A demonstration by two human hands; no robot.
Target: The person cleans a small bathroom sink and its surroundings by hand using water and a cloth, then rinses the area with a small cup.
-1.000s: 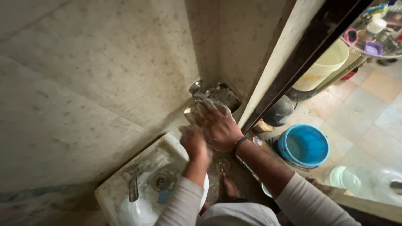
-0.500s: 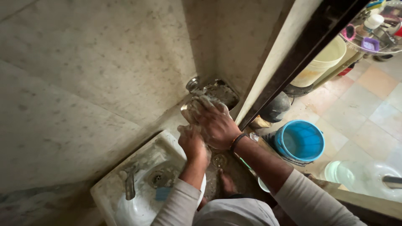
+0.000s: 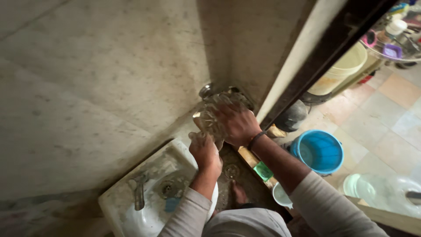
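Two hands: both meet on one clear, patterned glass vessel (image 3: 213,117), held in the air in the corner of the speckled stone walls (image 3: 109,74), just below a round metal tap (image 3: 205,91).
Left hand (image 3: 205,151): it comes up from below, fingers curled around the lower end of the glass; its grip is narrow and closed on the glass, carrying the weight.
Right hand (image 3: 237,123): it lies over the upper side of the glass, palm down and fingers spread toward the tap; its grip is a loose wrap on the glass. A dark band sits on this wrist.
Why held so: one hand under and one over appears to keep a wet, slippery glass steady while it sits close under the tap. Whether water is running cannot be told.
Where the glass is: well above the wet floor with its round drain (image 3: 231,170), and up and to the right of the white ceramic basin (image 3: 127,206).
Basin: it carries a dull metal faucet (image 3: 139,197) and its own drain hole.
Below the arms: a small green square pad (image 3: 263,170) and a white round bowl (image 3: 280,196) lie near the right forearm.
Beyond the dark door frame (image 3: 324,61): a blue plastic bucket (image 3: 319,152) and a cream plastic bucket (image 3: 340,70) stand on the tiled floor.
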